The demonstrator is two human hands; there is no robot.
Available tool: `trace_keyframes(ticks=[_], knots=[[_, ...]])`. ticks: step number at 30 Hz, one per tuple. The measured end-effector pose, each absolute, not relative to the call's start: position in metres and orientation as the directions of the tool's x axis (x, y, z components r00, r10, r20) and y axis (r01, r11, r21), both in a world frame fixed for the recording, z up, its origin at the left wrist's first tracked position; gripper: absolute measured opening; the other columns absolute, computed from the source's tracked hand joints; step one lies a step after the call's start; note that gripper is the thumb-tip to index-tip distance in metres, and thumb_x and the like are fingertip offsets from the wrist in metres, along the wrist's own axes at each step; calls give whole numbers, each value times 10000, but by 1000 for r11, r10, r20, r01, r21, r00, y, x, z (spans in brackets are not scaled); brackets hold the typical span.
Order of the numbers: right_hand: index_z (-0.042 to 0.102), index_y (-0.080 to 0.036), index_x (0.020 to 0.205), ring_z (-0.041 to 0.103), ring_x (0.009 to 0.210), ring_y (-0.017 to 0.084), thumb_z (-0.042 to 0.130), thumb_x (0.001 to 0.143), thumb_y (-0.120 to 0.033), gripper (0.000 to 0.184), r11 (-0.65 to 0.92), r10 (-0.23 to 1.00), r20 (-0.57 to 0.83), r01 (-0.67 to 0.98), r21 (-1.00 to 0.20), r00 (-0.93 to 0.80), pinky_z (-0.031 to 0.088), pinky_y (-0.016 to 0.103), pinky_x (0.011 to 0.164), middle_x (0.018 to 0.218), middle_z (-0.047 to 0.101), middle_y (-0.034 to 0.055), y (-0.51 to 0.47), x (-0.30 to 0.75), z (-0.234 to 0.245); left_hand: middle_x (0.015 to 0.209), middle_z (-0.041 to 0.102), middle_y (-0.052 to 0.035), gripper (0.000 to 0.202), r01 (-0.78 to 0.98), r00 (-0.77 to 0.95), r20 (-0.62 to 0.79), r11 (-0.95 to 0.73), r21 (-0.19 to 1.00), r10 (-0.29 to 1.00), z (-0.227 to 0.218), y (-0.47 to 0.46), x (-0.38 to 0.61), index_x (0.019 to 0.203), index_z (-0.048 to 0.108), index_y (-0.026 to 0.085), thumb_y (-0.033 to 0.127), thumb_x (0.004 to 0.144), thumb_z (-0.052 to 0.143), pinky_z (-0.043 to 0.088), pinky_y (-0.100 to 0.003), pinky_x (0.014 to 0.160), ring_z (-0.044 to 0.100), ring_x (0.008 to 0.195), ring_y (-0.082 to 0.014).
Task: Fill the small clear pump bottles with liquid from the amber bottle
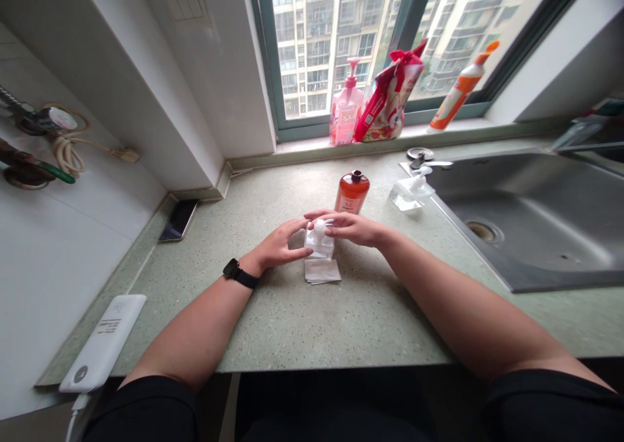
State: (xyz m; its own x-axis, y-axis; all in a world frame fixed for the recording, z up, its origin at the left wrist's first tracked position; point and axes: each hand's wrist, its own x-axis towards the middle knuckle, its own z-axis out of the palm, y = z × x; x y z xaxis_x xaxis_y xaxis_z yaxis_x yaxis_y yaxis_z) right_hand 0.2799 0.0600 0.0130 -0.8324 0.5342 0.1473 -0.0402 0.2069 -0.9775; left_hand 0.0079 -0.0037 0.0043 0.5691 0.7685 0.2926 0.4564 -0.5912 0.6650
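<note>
A small clear pump bottle (319, 243) stands on the speckled counter (312, 325), on top of a folded white pad (322, 271). My left hand (277, 246) grips the bottle's left side with fingers curled round it; a black watch is on that wrist. My right hand (348, 226) lies over the white pump head, fingers closed on it. Just behind the hands stands an orange bottle (351, 192) with a dark cap.
A second clear pump bottle (412, 192) sits by the steel sink (531, 227) at right. On the window sill are a pink pump bottle (345, 107), a red bag (390, 94) and an orange-white bottle (461, 91). A phone (178, 220) and a white power bank (104, 342) lie at left.
</note>
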Motion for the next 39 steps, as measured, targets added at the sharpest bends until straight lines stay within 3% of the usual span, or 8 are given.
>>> trace_keyframes(ticks=[16,23,28,35,39], knots=[[828,-313,1249,595,1429,315,791,938,-538,386,308,728,202,49,-950,-655,448,569,1252,1501,671,97,33,278,4,1428,706,-131,620,552,507,316,-583,596,802,6,-11,12,1444,642,255,542,921,814,502,-562,1175,661,1311,-349],[856,-303,1081,658,1334,313,859,855,-572,351,337,832,253,86,-938,-493,447,591,1233,1398,718,96,29,269,-2,1473,705,-102,685,590,488,302,-565,577,819,1,-9,14,1496,601,290,573,911,814,294,-641,1340,649,1383,-344],[839,-274,1022,666,1314,322,862,839,-587,364,318,849,237,99,-943,-472,441,592,1229,1379,721,108,27,267,-2,1485,701,-103,691,587,492,288,-557,587,822,-1,-9,14,1502,594,287,586,915,803,286,-641,1346,646,1396,-341],[809,-277,1071,664,1307,312,876,830,-521,349,329,838,245,94,-940,-487,470,580,1208,1386,699,106,24,272,0,1412,736,-100,708,607,470,298,-549,574,831,-2,-8,14,1497,591,281,604,905,806,280,-648,1340,676,1342,-335],[827,-285,1046,649,1323,297,751,914,-395,187,342,845,266,86,-936,-464,491,553,1191,1359,720,81,31,281,2,1332,760,-103,691,625,426,325,-534,569,844,-4,-6,12,1457,619,255,644,910,783,322,-633,1319,705,1275,-326]])
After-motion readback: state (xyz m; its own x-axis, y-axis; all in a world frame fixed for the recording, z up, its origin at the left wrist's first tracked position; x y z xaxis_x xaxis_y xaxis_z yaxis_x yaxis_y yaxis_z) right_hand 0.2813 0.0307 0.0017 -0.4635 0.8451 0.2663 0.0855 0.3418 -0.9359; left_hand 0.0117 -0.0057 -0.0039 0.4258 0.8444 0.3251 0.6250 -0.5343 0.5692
